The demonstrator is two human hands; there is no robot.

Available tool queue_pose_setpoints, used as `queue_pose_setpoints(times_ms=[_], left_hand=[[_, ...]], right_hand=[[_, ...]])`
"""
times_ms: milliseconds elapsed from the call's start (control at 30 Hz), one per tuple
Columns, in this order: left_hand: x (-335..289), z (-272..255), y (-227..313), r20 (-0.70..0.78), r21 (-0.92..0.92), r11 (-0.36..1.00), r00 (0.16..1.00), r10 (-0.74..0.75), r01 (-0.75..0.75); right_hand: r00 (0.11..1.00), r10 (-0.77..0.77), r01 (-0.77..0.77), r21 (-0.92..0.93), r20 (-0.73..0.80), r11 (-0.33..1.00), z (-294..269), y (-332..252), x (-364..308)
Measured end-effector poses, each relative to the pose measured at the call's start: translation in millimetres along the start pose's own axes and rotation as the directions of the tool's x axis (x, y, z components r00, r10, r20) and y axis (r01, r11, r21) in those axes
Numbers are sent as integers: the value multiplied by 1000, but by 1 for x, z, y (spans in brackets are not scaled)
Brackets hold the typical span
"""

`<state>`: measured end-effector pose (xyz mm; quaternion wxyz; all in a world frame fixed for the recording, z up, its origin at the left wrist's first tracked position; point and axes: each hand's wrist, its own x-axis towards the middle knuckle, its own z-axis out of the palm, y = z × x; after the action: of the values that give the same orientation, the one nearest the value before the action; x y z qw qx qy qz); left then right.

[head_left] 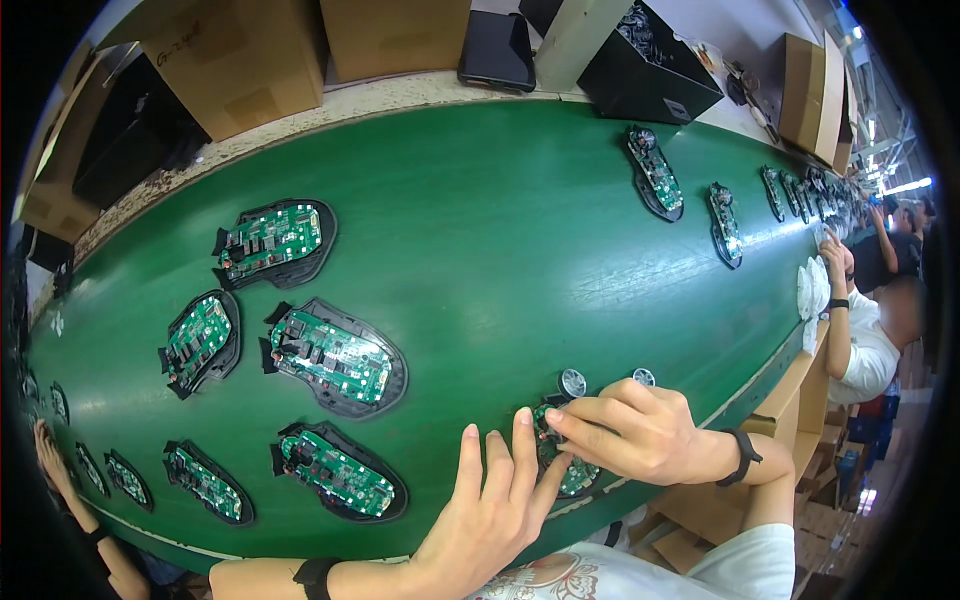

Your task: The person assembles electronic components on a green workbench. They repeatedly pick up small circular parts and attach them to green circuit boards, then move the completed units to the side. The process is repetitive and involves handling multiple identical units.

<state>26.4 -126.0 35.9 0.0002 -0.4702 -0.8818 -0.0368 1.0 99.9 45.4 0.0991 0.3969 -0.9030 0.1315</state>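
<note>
A green circuit board (580,481) in a black shell lies at the belt's near edge, partly hidden under both of my hands. My left hand (488,508) holds its left side between thumb and index finger, with the other fingers stretched out. From the right, my right hand (635,435) is closed in a pinch over the far end of the same board. Whatever is between its fingertips is too small to make out. Just beyond my fingers are a round silver-grey disc (572,383) and a second disc (643,377).
Several boards in black shells, such as one board (335,360), lie on the green belt (480,230) to the left. Another board (655,175) is at the far right. A black bin (650,75) and cardboard boxes (235,65) line the far side. Co-workers' hands (833,255) reach in.
</note>
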Motion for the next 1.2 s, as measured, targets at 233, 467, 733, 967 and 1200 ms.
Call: queue_pose_setpoints(times_ms=[233, 467, 733, 967, 1200], left_hand=[[-2, 11, 0, 38, -83, 996, 999, 22, -19], [4, 10, -5, -24, -94, 995, 999, 29, -31], [-1, 15, -7, -39, -100, 995, 999, 15, -19], [-1, 17, -17, -105, -107, 993, 993, 46, -57], [-5, 13, -16, -100, -125, 992, 995, -6, -7]], right_hand=[[998, 41, -44, 59, 41, 997, 1, -1, -1], [994, 19, -11, -69, 106, 998, -2, -10, 1], [990, -78, 107, -261, 119, 959, -2, -24, -23], [998, 31, -43, -206, -61, 978, 3, -27, -15], [992, 118, -124, -158, -47, 980, -4, -24, 1]])
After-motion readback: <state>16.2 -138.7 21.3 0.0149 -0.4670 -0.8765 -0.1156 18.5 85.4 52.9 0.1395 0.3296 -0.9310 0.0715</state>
